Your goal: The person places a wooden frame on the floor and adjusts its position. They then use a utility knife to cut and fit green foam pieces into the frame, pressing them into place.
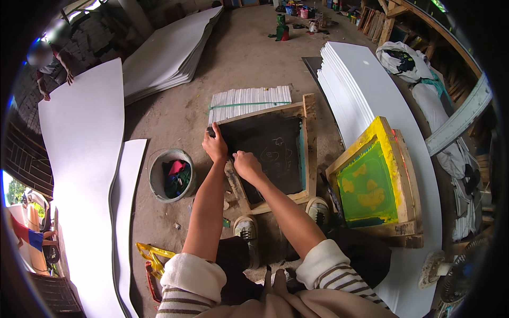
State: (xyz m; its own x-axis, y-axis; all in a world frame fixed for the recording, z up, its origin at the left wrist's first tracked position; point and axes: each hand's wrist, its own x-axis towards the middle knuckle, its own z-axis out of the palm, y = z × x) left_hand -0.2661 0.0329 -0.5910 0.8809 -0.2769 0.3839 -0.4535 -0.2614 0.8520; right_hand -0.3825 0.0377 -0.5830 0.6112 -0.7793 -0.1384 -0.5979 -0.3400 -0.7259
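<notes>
The framed screen (270, 159) lies in front of you, above your shoes (246, 229), its wooden border around a dark panel. Pale line marks are traced on that panel, curves and strokes too faint to read as writing. Your left hand (214, 144) is at its upper left corner, fingers closed on a dark piece (211, 131). Your right hand (247, 166) is at its left side, fingers curled together; you cannot tell from here what they clamp. Just beyond is a bundle of white strips (249, 100) with a green strap. To your left is a bucket (154, 183) holding cloths (178, 177); to your right, a tilted yellow-edged frame (366, 183) shows yellow patches on green. Further right lie stacked white sheets (371, 79). At far left, another person's hand (69, 78) touches a large white sheet (82, 122).
</notes>
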